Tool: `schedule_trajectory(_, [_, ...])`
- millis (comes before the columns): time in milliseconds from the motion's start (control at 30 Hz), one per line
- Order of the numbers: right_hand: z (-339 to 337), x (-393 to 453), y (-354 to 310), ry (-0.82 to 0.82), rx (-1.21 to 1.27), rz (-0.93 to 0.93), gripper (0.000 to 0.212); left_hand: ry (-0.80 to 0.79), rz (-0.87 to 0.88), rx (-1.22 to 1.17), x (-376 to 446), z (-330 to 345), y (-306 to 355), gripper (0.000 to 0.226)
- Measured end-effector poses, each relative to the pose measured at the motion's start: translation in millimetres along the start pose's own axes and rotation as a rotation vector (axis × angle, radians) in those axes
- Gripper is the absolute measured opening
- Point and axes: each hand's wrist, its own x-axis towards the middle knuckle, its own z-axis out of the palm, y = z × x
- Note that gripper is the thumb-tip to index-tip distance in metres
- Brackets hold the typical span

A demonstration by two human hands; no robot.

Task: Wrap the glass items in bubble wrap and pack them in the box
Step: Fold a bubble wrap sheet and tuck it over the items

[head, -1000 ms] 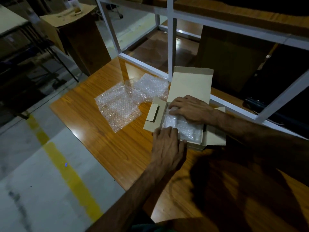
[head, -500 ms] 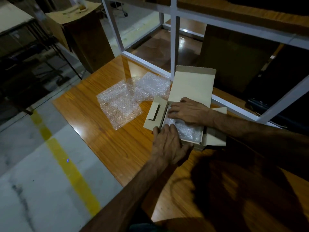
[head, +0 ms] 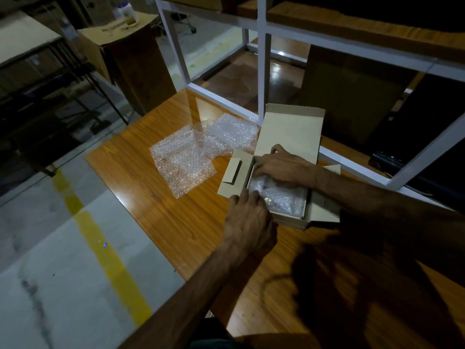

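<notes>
Both hands have crept further over the small open tan cardboard box (head: 289,217) since 1 second back: the left hand (head: 247,222) has slid from the tabletop up onto the box's near-left corner, and the right hand (head: 283,167) has shifted a little toward the box's raised lid (head: 289,129).

Left hand lies palm down, its fingers (head: 251,197) held close together, their tips resting on the box's near rim and touching the bubble-wrapped bundle (head: 281,197) inside. Right hand lies flat across the far part of the box's opening, fingers (head: 261,162) extended and side by side, pressing on the same bundle; its thumb (head: 276,148) is lifted against the lid. Whether glass lies under the wrap cannot be told; only crinkled clear plastic shows, filling the box's inside.

Left of the box, its side flap (head: 235,170) folds outward over the glossy orange-brown wooden table (head: 156,197). Further left of the box, 2 loose clear bubble wrap sheets (head: 183,159) lie flat and overlapping on the table, apart from the flap. Behind the box rises a white metal frame (head: 261,71), its upright just beyond the lid. Beyond the table's left edge, well left of the box, a yellow floor stripe (head: 100,248) runs across grey concrete.
</notes>
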Motion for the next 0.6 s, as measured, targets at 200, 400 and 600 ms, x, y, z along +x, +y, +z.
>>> schedule_trajectory(200, [9, -13, 16, 0.078, 0.014, -0.01, 0.045, 0.043, 0.002, 0.054, -8, 1, -10, 0.058])
schedule_trajectory(400, [13, -7, 9, -0.028, 0.029, -0.067, 0.057, 0.046, -0.014, 0.047, -7, -3, -15, 0.051])
schedule_trajectory(600, [19, 6, 7, 0.145, 0.111, 0.02, 0.031, -0.017, 0.005, 0.102, 2, -13, -16, 0.047])
